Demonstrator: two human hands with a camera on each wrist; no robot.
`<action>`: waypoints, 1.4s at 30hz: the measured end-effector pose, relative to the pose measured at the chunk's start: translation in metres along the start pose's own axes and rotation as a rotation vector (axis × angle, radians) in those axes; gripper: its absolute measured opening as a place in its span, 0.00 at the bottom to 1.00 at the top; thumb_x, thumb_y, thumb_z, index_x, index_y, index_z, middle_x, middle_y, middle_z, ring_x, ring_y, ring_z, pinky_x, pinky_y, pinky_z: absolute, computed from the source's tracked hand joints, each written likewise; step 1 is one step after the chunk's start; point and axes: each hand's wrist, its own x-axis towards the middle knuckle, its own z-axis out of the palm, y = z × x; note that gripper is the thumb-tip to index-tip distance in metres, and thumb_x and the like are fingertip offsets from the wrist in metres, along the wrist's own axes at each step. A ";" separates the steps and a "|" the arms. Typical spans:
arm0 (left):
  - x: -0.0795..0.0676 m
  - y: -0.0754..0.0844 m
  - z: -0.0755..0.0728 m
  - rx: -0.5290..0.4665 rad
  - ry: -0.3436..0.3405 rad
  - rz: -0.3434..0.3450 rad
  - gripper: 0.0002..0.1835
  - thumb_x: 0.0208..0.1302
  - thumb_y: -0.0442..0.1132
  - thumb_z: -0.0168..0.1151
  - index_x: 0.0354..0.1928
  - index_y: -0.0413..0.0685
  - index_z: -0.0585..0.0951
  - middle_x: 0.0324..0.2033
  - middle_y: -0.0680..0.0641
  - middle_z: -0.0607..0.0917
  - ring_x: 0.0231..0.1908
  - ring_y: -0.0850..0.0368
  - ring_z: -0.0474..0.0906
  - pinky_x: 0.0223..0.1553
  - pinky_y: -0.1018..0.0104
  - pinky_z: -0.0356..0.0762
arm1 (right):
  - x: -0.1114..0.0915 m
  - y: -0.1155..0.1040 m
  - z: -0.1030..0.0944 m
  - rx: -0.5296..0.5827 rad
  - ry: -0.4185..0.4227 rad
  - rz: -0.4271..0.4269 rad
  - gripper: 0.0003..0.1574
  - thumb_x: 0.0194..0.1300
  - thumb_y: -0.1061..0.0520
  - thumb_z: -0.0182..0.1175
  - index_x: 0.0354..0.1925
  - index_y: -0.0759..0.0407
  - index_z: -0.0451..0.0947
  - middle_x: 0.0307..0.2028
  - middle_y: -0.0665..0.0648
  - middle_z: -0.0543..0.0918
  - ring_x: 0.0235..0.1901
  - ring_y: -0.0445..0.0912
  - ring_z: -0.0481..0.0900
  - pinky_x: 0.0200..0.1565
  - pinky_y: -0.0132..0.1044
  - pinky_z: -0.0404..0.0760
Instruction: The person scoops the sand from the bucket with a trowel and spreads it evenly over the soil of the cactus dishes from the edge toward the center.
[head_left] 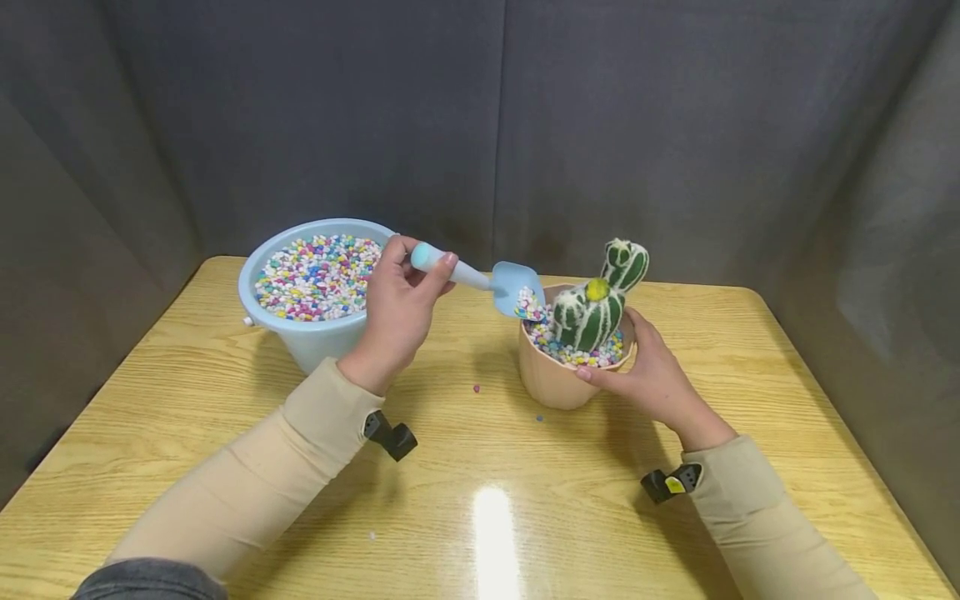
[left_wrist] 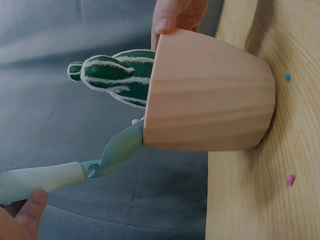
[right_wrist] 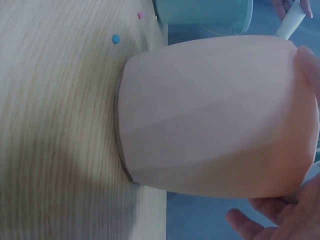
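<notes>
My left hand point(head_left: 401, 308) grips the pale handle of a small blue shovel point(head_left: 516, 287). The shovel's blade tilts down over the left rim of a peach flowerpot point(head_left: 558, 383), with some coloured pebbles still on its lower edge. Inside the pot stands a green cactus point(head_left: 592, 312) with white fuzzy ridges and a yellow tuft, set among coloured pebbles point(head_left: 600, 357). My right hand point(head_left: 663, 375) holds the pot's right side, thumb at the front rim and fingers around the far side. In the left wrist view the blade point(left_wrist: 122, 147) meets the pot's rim.
A light blue bucket point(head_left: 318, 337) full of multicoloured pebbles point(head_left: 322, 275) stands at the left of the wooden table point(head_left: 435, 500). Loose pebbles lie on the table, a pink one point(head_left: 476, 388) and a blue one point(head_left: 539, 418) among them. Dark curtains point(head_left: 337, 108) hang behind.
</notes>
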 end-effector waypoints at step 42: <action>0.000 -0.006 0.004 0.011 -0.010 0.093 0.09 0.73 0.28 0.62 0.47 0.34 0.72 0.48 0.33 0.83 0.49 0.43 0.84 0.51 0.64 0.86 | 0.003 0.012 -0.010 0.100 -0.117 -0.043 0.74 0.58 0.50 0.77 0.82 0.63 0.35 0.79 0.72 0.45 0.76 0.70 0.47 0.73 0.70 0.54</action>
